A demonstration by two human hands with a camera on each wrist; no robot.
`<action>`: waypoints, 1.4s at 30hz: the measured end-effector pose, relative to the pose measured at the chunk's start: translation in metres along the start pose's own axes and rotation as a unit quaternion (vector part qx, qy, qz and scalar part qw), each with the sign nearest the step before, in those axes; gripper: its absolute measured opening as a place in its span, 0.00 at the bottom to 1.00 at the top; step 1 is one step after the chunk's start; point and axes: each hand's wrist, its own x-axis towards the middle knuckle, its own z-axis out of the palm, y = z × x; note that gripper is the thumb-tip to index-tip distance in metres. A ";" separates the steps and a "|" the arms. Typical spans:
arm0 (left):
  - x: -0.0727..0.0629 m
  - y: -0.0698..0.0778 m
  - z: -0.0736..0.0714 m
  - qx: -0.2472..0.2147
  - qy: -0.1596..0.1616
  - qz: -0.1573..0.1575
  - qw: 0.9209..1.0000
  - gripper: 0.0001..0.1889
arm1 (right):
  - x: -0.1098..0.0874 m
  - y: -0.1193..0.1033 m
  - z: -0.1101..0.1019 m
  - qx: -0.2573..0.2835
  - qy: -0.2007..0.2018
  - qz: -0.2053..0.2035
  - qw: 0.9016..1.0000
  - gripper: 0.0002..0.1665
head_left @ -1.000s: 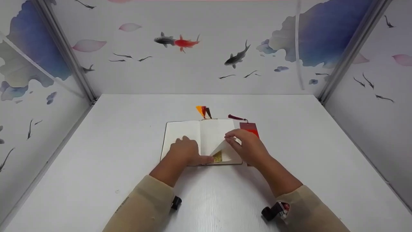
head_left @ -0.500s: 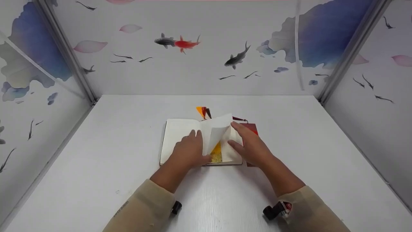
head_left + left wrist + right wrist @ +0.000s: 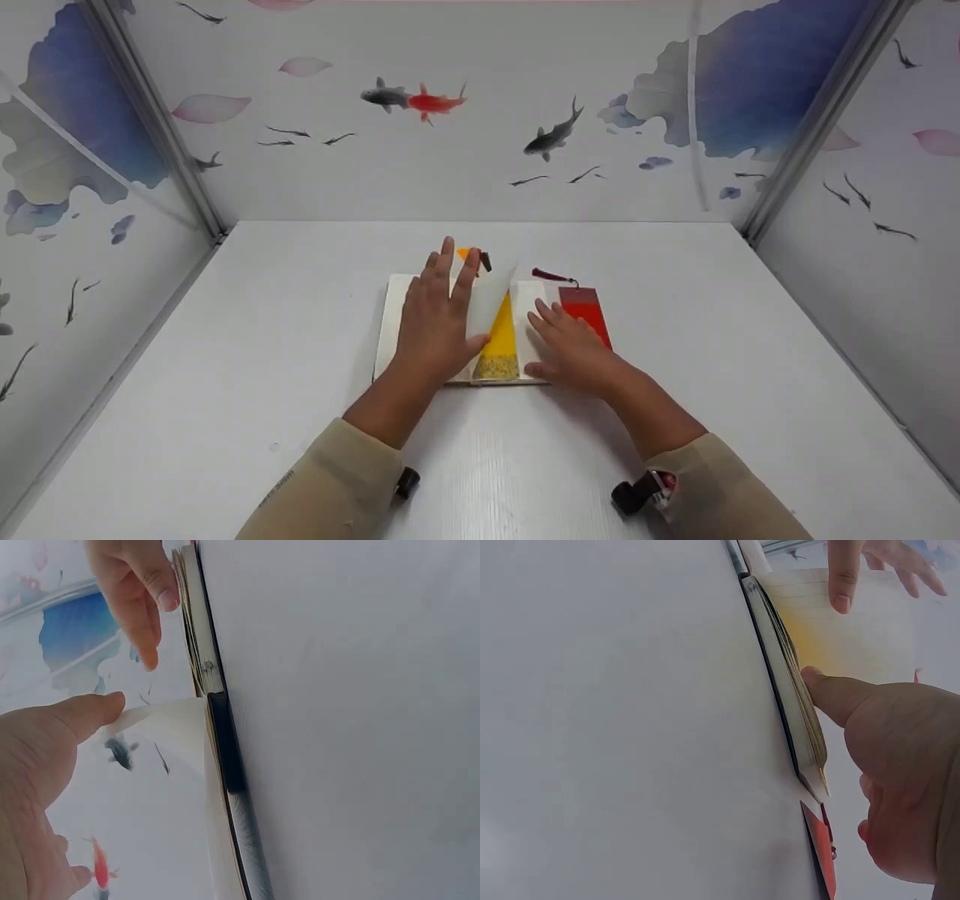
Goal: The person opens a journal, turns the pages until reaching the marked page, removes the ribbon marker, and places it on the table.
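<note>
An open notebook (image 3: 388, 322) lies on the white table. One page (image 3: 489, 296) stands up from it, part turned to the left. My left hand (image 3: 435, 322) is at that page with fingers straight and spread; in the left wrist view the thumb (image 3: 101, 711) touches the page. Beneath the lifted page shows a yellow bookmark (image 3: 500, 337) with a speckled gold lower end. My right hand (image 3: 576, 352) rests on the right-hand pages, fingers loosely extended, and its thumb (image 3: 821, 686) touches the page stack in the right wrist view.
A red bookmark (image 3: 585, 306) with a dark red tassel (image 3: 553, 274) lies at the notebook's right side, partly behind my right hand. Orange, red and dark tassels (image 3: 484, 262) stick out past the far edge. Patterned walls (image 3: 480, 172) enclose the table.
The right hand has let go of the page and come down onto the right-hand pages. The left hand has moved up to the page, which has swung left, baring more yellow bookmark.
</note>
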 end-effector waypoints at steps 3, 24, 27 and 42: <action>0.001 -0.001 -0.001 0.032 0.000 0.008 0.999 0.72 | 0.001 0.000 0.003 -0.013 -0.022 -0.002 1.000 0.60; 0.003 -0.024 0.011 0.043 -0.137 -0.030 0.989 0.58 | -0.009 0.001 0.007 0.026 -0.066 0.009 0.997 0.51; 0.002 -0.029 0.014 0.022 -0.188 -0.042 0.981 0.53 | -0.009 0.002 0.007 0.026 -0.066 0.009 0.997 0.51; 0.001 -0.039 0.008 -0.089 -0.361 -0.099 0.923 0.42 | -0.007 0.000 0.004 0.025 -0.068 0.006 0.997 0.51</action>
